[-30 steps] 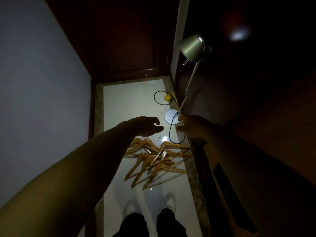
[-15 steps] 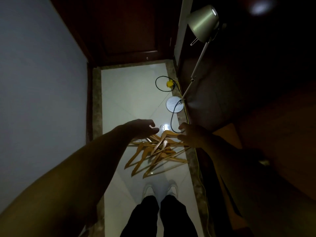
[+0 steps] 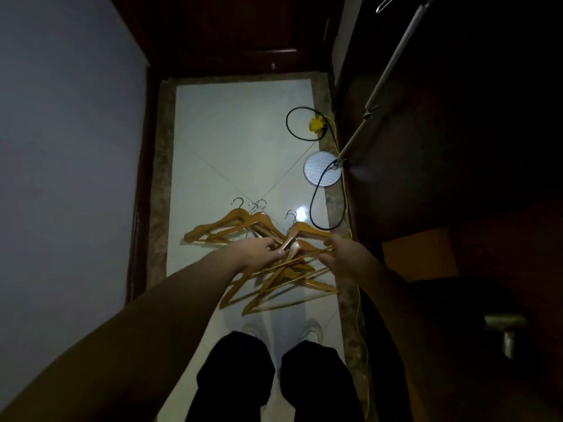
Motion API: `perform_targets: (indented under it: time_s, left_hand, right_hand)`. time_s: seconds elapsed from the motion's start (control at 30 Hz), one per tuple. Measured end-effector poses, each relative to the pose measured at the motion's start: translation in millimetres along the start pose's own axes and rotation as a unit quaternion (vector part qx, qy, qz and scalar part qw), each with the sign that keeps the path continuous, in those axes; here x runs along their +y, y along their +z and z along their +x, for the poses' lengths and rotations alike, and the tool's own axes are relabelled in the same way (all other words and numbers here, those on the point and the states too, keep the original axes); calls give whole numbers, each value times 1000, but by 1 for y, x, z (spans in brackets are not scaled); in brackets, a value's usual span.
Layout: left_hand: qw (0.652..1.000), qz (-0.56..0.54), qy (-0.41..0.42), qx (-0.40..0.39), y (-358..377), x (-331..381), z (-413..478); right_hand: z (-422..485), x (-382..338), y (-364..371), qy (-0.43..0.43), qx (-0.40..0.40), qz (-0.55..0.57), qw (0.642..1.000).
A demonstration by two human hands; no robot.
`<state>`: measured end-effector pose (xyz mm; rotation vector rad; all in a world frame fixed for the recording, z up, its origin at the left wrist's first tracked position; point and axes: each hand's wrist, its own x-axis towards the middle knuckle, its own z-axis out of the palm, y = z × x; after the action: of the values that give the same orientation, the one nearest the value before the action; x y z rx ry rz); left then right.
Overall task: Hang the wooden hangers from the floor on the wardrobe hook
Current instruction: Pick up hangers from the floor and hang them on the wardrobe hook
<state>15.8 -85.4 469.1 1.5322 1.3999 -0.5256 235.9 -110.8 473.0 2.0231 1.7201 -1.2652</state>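
Head view, looking down a dim, narrow passage. A pile of wooden hangers (image 3: 268, 254) lies on the pale floor tiles (image 3: 237, 141) at the centre of the frame, metal hooks pointing toward the top. My left hand (image 3: 259, 249) reaches in from the lower left, fingers curled at the middle of the pile; whether it grips a hanger, I cannot tell. My right hand (image 3: 344, 254) meets the pile's right edge, fingers closing around a hanger bar. Right of centre stands a lamp base (image 3: 321, 169) with a black cord (image 3: 313, 205). My trouser legs (image 3: 274, 382) fill the bottom centre.
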Motion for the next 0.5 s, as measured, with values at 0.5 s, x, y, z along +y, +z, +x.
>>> perform_targets:
  time_s: [0.5]
  left_hand:
    - [999, -19, -48, 4, 100, -62, 235]
  right_hand:
    - [207, 112, 146, 37, -4, 42, 998]
